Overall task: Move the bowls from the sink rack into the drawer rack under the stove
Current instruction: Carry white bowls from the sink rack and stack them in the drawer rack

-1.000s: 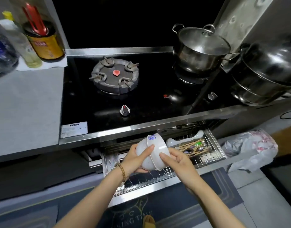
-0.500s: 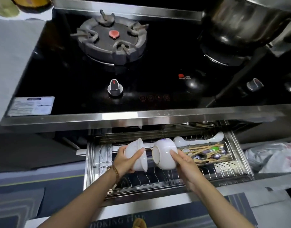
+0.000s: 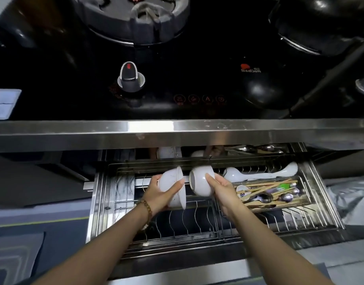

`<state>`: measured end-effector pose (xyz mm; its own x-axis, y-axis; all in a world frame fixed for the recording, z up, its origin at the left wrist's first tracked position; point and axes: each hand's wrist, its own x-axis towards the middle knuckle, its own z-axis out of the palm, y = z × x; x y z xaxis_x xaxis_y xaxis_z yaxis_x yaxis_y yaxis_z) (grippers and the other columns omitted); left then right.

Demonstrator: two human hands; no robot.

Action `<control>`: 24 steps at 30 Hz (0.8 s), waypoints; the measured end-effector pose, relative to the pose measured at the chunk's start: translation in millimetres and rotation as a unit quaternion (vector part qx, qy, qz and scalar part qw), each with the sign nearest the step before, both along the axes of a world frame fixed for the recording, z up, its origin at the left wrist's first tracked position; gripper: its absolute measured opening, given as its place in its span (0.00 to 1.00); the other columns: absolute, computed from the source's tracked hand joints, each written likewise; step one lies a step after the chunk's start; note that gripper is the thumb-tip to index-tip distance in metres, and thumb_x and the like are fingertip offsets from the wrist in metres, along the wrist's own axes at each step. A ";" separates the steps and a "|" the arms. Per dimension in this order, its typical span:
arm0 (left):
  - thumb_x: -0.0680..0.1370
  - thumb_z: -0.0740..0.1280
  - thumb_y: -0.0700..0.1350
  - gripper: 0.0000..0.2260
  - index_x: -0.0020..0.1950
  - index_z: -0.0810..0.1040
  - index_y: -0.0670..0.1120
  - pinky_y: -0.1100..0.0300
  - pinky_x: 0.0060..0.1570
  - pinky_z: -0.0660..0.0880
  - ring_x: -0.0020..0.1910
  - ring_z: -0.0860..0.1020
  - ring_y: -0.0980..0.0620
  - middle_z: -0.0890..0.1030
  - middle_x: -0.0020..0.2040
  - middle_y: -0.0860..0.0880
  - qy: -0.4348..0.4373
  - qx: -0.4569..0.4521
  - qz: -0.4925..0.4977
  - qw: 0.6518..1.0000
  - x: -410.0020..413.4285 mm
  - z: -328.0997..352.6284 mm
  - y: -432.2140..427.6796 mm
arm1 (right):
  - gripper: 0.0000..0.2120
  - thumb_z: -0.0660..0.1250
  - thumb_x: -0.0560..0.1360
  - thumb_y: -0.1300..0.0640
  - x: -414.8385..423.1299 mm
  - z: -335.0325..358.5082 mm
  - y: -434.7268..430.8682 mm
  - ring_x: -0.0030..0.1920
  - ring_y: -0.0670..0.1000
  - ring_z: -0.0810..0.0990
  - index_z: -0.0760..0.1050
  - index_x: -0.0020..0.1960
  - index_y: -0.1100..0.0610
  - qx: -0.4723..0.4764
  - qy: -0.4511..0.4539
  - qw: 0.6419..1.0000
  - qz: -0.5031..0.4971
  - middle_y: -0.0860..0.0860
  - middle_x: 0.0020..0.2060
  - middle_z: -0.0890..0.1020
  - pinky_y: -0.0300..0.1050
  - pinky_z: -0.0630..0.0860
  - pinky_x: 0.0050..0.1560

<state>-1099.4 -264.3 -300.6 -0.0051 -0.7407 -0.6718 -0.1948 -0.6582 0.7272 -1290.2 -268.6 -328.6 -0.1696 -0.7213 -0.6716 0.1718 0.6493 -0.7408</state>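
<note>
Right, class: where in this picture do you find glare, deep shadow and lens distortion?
Head view: glare streaks the steel stove edge; the cooktop is dark, showing only reflections; the drawer rack looks splayed by wide-angle distortion; the bowls are evenly lit.

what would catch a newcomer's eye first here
Two hands dominate the middle: the left hand grips a white bowl and the right hand a second bowl, both tipped sideways above the open drawer rack. At the rack's right lies a jumble of chopsticks and spoons. Above, a stove knob stands on the black cooktop.
</note>
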 end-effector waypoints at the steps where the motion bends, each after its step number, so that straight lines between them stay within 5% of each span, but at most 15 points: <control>1: 0.67 0.72 0.58 0.30 0.64 0.66 0.50 0.53 0.50 0.80 0.50 0.78 0.52 0.76 0.50 0.53 -0.001 -0.002 -0.002 1.000 -1.7 -1.3 0.6 | 0.17 0.66 0.75 0.56 0.0 -2.3 -0.4 0.56 0.57 0.80 0.75 0.62 0.60 0.000 0.004 1.000 0.000 0.58 0.55 0.82 0.57 0.73 0.64; 9: 0.65 0.72 0.60 0.32 0.64 0.66 0.50 0.59 0.47 0.78 0.51 0.78 0.53 0.77 0.55 0.51 -0.003 -0.014 -0.007 1.000 -13.1 -9.5 1.1 | 0.23 0.67 0.74 0.57 -2.8 -14.4 -3.5 0.61 0.57 0.77 0.69 0.67 0.63 -0.006 0.011 1.000 -0.015 0.56 0.60 0.78 0.50 0.70 0.67; 14: 0.67 0.72 0.59 0.32 0.65 0.65 0.49 0.56 0.53 0.77 0.52 0.78 0.51 0.78 0.55 0.50 0.000 -0.014 -0.007 1.000 -18.1 -13.8 1.5 | 0.06 0.69 0.73 0.59 0.2 -19.3 -15.4 0.43 0.50 0.81 0.76 0.50 0.57 -0.020 0.020 1.000 0.007 0.52 0.45 0.82 0.42 0.78 0.47; 18: 0.67 0.71 0.60 0.32 0.66 0.65 0.48 0.61 0.47 0.75 0.51 0.78 0.52 0.77 0.54 0.50 0.000 -0.012 0.000 1.000 -19.1 -15.7 0.4 | 0.15 0.70 0.72 0.58 3.0 -27.5 -22.5 0.40 0.50 0.81 0.78 0.56 0.64 -0.027 0.016 0.999 0.015 0.58 0.48 0.83 0.41 0.79 0.45; 21: 0.67 0.71 0.59 0.32 0.65 0.66 0.48 0.66 0.39 0.73 0.48 0.78 0.54 0.78 0.54 0.50 -0.004 -0.015 0.017 1.000 -17.6 -17.4 -0.2 | 0.16 0.71 0.71 0.59 6.5 -30.0 -20.7 0.39 0.48 0.82 0.77 0.57 0.64 -0.018 0.013 0.999 0.047 0.58 0.47 0.84 0.42 0.79 0.47; 24: 0.67 0.72 0.59 0.32 0.65 0.66 0.48 0.64 0.38 0.75 0.49 0.79 0.53 0.78 0.56 0.49 -0.007 -0.011 0.032 0.999 -13.2 -19.2 -1.1 | 0.19 0.72 0.70 0.58 10.2 -33.1 -16.5 0.48 0.55 0.82 0.76 0.59 0.64 -0.009 0.014 0.998 0.068 0.60 0.52 0.83 0.50 0.78 0.56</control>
